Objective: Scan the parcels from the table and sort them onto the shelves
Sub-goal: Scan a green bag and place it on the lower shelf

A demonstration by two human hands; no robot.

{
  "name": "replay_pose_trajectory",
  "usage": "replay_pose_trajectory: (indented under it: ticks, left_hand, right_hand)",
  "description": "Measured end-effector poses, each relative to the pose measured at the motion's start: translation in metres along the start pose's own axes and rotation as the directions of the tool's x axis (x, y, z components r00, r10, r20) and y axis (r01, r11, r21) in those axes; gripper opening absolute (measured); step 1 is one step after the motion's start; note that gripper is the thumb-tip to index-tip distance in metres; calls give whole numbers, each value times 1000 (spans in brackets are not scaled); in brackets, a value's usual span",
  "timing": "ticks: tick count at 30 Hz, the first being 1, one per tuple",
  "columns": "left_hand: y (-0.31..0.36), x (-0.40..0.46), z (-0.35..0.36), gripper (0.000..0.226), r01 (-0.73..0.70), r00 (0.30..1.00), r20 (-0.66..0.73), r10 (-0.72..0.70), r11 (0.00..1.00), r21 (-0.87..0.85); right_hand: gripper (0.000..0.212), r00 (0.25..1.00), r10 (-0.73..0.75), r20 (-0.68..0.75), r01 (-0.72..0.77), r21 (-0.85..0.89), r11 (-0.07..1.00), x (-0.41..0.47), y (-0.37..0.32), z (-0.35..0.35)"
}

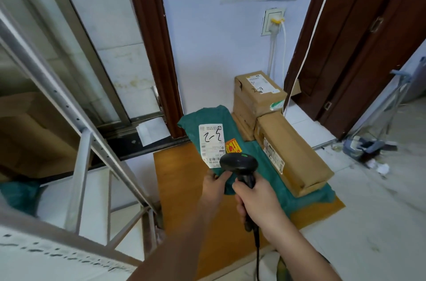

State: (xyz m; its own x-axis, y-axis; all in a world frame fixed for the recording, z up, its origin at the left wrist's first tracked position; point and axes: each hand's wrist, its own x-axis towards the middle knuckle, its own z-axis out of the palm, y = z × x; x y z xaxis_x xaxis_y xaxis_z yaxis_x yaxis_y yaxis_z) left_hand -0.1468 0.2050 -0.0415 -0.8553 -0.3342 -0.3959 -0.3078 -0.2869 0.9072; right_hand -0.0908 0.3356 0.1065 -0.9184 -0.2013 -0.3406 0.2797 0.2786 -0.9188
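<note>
**A:** What are you dealing with in that green parcel [258, 165]?

**B:** It lies on the wooden surface [179, 179], running from the far left toward the near right, with its white label [211, 142] face up at the far end. It's a soft plastic mailer, so I'd judge it light and floppy, and the film probably a bit slick. It will sag if you lift it by one corner. Take it along the near-left edge, where your left hand [215, 185] already is, and pinch a fold of the film instead of pressing on the flat.

**A:** And that hand's grip?

**B:** Your fingers are curled over the near-left edge of the bag just below the label, thumb on top. You have hold of it lightly, more pinning than lifting.

**A:** The other hand?

**B:** Your right hand [258, 202] is clenched round the handle of the black scanner [238, 163], whose head hangs just over the label's near end, its cable trailing toward you.

**A:** Anything pinning the bag?

**B:** Yes. The long brown parcel [297, 161] rests on its right side, so I expect the mailer to drag if you pull. Beyond it, a cardboard box [255, 94] stands against the far wall. The metal shelves [76, 165] are on your left.
</note>
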Motion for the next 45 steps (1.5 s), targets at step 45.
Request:
replay_pose_trajectory:
  ticks: [45]
  left_hand:
    - [-102, -379, -121, 32, -210, 874, -485, 15, 912, -352]
  right_hand:
    - [8, 633, -114, 766, 323, -128, 938, -248, 70, 10]
